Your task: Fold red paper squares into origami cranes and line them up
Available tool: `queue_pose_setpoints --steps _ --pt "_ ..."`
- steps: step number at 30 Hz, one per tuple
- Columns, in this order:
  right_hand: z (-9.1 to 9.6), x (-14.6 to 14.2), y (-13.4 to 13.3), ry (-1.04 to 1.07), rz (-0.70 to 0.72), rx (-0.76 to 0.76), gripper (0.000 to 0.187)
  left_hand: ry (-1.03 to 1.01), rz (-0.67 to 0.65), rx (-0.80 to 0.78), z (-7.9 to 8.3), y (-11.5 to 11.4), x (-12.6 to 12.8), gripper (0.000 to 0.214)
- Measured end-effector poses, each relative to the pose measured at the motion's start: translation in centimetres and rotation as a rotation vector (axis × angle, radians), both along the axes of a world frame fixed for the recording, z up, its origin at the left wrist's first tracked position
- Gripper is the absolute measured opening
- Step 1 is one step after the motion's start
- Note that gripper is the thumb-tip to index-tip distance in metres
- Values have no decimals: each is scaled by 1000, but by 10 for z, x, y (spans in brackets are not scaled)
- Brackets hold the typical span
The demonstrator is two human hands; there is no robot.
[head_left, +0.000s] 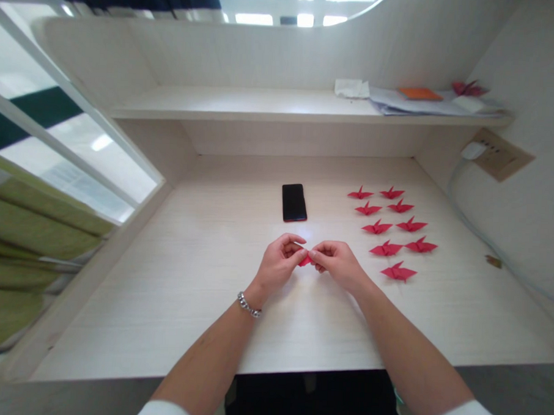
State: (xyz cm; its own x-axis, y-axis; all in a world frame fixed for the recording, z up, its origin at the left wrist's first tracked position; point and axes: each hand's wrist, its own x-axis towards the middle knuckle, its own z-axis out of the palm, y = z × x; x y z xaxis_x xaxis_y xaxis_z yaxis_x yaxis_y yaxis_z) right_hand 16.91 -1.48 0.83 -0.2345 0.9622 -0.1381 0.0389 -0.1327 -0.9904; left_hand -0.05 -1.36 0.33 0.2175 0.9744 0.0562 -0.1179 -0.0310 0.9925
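Both hands meet over the middle of the pale wooden desk (172,301). My left hand (280,263), with a metal bracelet at the wrist, and my right hand (336,263) pinch a small piece of folded red paper (304,261) between their fingertips. Most of the paper is hidden by the fingers. To the right of my right hand lie several finished red paper cranes (390,228) in two rows on the desk.
A black phone (294,202) lies face down just beyond my hands. A shelf (226,104) above the desk carries papers, an orange pad (418,93) and another red crane (468,88). A wall socket (495,154) with a cable is at right. Green bedding shows at left.
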Motion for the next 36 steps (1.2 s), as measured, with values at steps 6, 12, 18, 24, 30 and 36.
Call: queue_pose_setpoints --steps 6,12,18,24,30,36 --pt "1 6 4 89 -43 -142 34 18 116 52 0 2 -2 26" --pt "-3 6 4 -73 -12 20 27 4 96 30 -2 2 -1 28" --pt "-2 5 4 -74 -14 11 25 13 80 34 -2 2 0 27" --pt "-2 4 3 -105 47 62 23 40 25 35 -4 1 -1 24" --pt "-3 0 -1 -299 -13 208 20 38 15 -6 -2 2 -1 25" --pt "-2 -3 -4 -299 -18 264 22 38 24 11 -6 1 1 25"
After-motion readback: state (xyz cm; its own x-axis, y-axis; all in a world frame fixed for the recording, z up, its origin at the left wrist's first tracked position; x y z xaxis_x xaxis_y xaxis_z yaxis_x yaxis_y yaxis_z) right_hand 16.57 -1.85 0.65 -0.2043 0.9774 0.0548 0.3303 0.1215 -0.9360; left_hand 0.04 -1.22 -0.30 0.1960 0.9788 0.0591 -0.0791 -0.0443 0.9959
